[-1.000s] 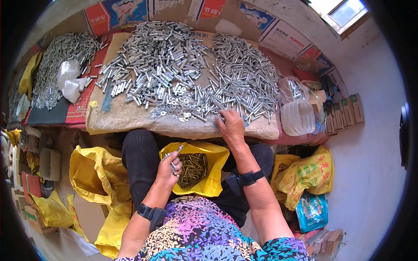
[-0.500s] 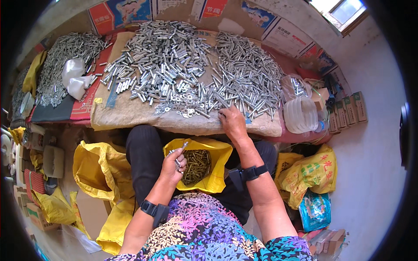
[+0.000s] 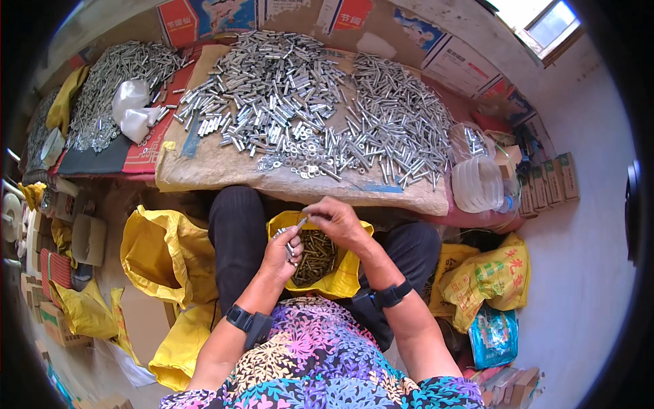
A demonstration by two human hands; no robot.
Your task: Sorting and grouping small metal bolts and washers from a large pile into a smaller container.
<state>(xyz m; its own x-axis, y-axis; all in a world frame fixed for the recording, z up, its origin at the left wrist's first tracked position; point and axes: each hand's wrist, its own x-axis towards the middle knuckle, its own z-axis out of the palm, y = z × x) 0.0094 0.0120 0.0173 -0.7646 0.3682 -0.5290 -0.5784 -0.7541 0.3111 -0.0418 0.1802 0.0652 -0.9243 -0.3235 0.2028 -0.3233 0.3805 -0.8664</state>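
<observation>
Over the yellow sack, off the surface's near edge, my left hand is clasping silvery metal pieces; my right hand is bunching at one's tip, contents indeterminable. Presumably they are weighing little, feeling rigid, slick; mid-length is offering soundest purchase.

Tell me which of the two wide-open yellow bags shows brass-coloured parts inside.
The bag between the legs: brass-coloured parts lie heaped inside it. The other bag, to its left, shows none.
</observation>
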